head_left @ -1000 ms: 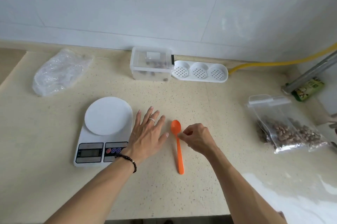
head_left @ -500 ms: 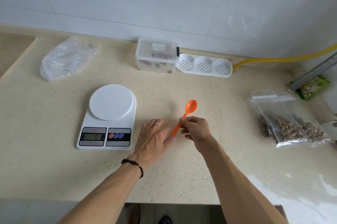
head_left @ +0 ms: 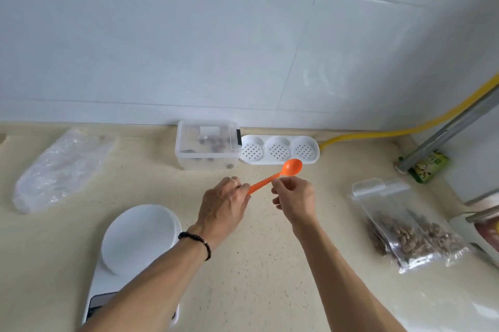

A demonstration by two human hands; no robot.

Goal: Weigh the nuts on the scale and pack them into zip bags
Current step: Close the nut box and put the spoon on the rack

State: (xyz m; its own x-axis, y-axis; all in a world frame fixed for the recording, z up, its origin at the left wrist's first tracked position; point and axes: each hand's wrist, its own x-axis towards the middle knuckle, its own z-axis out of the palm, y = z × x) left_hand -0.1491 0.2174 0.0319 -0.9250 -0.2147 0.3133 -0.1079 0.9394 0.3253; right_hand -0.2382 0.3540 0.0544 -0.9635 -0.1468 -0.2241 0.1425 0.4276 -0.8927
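Right now the big speckled tabletop (head_left: 270, 264) fills the lower half of the frame. My white scale (head_left: 135, 245) sits at the lower left, and my left arm hides part of it. At the far left lies a crinkly clear bag (head_left: 56, 169). At the right lie two zip bags (head_left: 405, 229) with brown nuts inside. At the back, against the wall, stands a clear box (head_left: 206, 145) with a few nuts (head_left: 213, 141) in it, and a white tray with three holey cups (head_left: 278, 149) is just beside it on the right. In the middle of the frame my left hand (head_left: 224, 207) has its fingers closed round the end of the orange spoon (head_left: 280, 173). My right hand (head_left: 294, 198) pinches the handle closer to the scoop. The spoon is up off the tabletop, with its scoop pointing to the upper right.
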